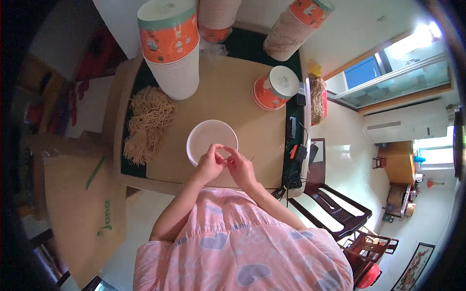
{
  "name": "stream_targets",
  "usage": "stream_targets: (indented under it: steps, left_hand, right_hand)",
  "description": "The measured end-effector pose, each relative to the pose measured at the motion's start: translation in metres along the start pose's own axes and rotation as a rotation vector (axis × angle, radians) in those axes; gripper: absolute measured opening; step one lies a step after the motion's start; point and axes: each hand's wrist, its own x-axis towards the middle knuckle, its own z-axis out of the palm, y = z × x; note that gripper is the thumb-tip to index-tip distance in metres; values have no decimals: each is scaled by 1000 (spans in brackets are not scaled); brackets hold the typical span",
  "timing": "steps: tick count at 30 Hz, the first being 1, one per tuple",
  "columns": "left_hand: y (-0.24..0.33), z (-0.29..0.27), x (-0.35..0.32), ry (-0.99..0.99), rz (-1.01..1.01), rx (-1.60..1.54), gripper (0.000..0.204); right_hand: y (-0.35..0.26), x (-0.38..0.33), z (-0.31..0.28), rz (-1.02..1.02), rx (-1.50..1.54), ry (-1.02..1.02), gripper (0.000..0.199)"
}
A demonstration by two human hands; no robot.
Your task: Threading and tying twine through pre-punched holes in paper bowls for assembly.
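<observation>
A white paper bowl (204, 138) with its mouth up stands on the brown cardboard sheet in front of me. Over its near rim, my left hand (209, 165) and my right hand (240, 169) meet, thumbs and forefingers pinched together at the tips. Whatever they pinch is too small to make out. A thin dark strand shows just beyond the right hand's fingers. To the left lies a heap of tan strings (149, 123). At the right, a short stack of orange paper bowls (272, 92) stands upside down.
Tall stacks of paper bowls rise at the far left (171, 53), far middle (218, 14) and far right (297, 29). Black devices with cables (292, 179) line the table's right edge. A cardboard box (87, 208) stands left, and a dark wooden chair (335, 206) right.
</observation>
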Motion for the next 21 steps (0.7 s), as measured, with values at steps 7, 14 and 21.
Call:
stream_targets:
  steps: [7,14,21]
  left_hand:
    - [-26,14,7,-45,-91,109,43]
    - [-33,8,23,-104,-516,-596,26]
    - [-15,4,31,-252,-571,-410,17]
  right_hand:
    - [6,-1,-2,53,-15,-60,40]
    - [11,0,-6,143,197,-29,10]
    - [13,1,-13,129,217,49,7]
